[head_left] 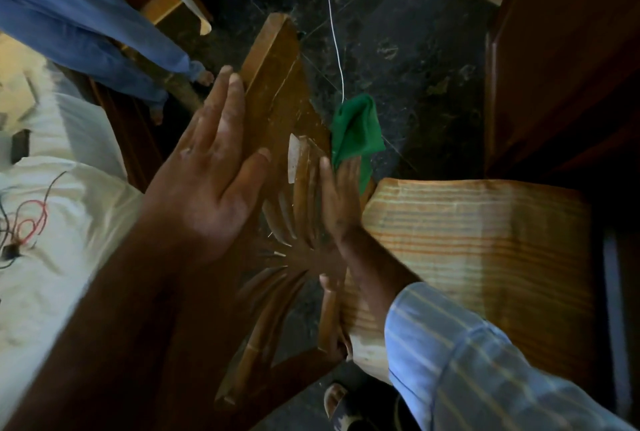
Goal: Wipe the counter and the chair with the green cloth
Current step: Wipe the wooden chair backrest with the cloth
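Centre frame: wooden chair [277,91], carved backrest seen from above. Left hand [211,171] flat, fingers spread, against backrest. Right hand [341,195] presses green cloth [356,129] to backrest's far side. Right: striped seat cushion [467,243]. Left: white sheet [52,222] with wires [27,222].

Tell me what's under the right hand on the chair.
The right hand presses the green cloth against the chair's carved wooden back. The cloth sticks out past the fingers; the part beneath the palm is hidden.
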{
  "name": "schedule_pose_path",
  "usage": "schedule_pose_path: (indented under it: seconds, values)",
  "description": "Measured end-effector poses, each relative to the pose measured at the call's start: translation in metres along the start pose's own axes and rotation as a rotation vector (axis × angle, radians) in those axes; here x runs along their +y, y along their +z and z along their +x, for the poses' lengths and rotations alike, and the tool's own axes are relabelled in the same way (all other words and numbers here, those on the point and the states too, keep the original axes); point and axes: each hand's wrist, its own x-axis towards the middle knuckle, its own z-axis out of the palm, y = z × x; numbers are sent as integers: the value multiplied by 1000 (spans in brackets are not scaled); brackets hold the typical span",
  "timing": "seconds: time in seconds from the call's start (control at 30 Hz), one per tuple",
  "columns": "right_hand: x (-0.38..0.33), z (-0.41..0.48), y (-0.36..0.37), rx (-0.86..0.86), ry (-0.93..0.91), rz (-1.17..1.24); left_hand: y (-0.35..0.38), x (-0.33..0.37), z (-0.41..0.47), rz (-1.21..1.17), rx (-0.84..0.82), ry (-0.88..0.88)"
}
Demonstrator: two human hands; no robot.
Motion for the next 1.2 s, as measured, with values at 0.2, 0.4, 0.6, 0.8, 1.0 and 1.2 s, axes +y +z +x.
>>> schedule_pose_path:
  seconds: [0.2, 0.4, 0.6, 0.8, 1.0, 1.2]
  values:
    - [-23, -5, -3, 34, -1, 135, -2, 5, -1, 58, 0, 31]
    - [-76, -47, 20, 41, -469, -42, -4, 9, -2, 15, 9, 45]
    - [-31, -24, 18, 57, -302, 5, -4, 6, -3, 46, 9, 51]
    - [-20, -16, 4, 56, 11, 151, -2, 4, -1, 66, 8, 45]
    - [-85, -46, 22, 116, -541, -63, 1, 5, -5, -86, 79, 3]
    - [-55, -45, 8, -7, -500, -2, -2, 7, -6, -133, 74, -29]
